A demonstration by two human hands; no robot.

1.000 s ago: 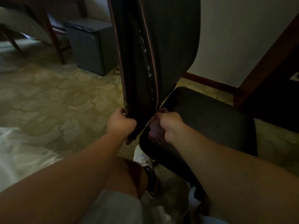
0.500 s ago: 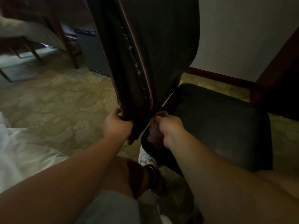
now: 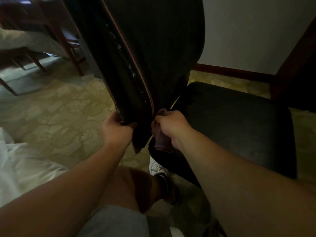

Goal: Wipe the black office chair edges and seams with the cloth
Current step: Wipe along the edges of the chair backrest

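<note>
The black office chair's backrest (image 3: 153, 48) rises edge-on in front of me, with a reddish piping seam running down its side. Its black seat (image 3: 239, 125) spreads out to the right. My left hand (image 3: 116, 130) grips the lower left edge of the backrest. My right hand (image 3: 171, 127) holds a bunched dark purplish cloth (image 3: 160, 141) against the bottom of the piping seam, just right of the backrest's lower tip.
Patterned beige carpet (image 3: 59, 108) covers the floor. White bedding (image 3: 22, 168) lies at lower left. Wooden chair legs (image 3: 73, 60) stand at upper left. A white wall with a dark red baseboard (image 3: 230, 72) is behind the seat; dark wooden furniture (image 3: 294, 65) stands at right. My knee and shoe sit below.
Both hands keep their hold near the backrest's lower end. My view has shifted slightly, and the backrest now leans more to the left in the frame.
</note>
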